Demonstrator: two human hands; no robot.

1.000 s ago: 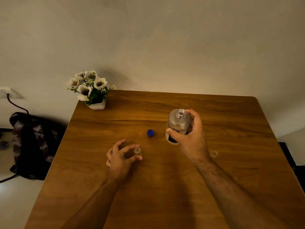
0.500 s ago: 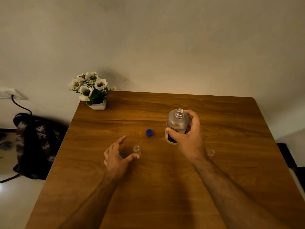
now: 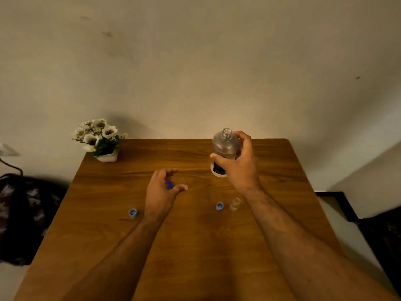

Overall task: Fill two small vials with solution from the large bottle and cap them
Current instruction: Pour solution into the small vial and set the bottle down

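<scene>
My right hand [image 3: 240,168] grips the large frosted bottle [image 3: 225,146] around its middle. The bottle is uncapped, nearly upright and off the table at the back right. My left hand [image 3: 161,192] is spread over the dark blue bottle cap [image 3: 169,184], which shows between thumb and fingers; I cannot tell if they touch it. A clear small vial [image 3: 234,204] stands open beside my right forearm, with a light blue vial cap [image 3: 219,206] just left of it. Another light blue vial cap [image 3: 132,213] lies left of my left wrist. No second vial is visible.
The wooden table [image 3: 195,246] runs up to a plain wall. A white pot of flowers [image 3: 102,140] stands at its back left corner. A dark patterned bag [image 3: 23,213] sits on the floor to the left, and dark furniture [image 3: 379,231] is at the right.
My left hand let go of the small vial and moved forward to the dark blue cap. My right hand raised the bottle. The view shifted, showing two light blue caps.
</scene>
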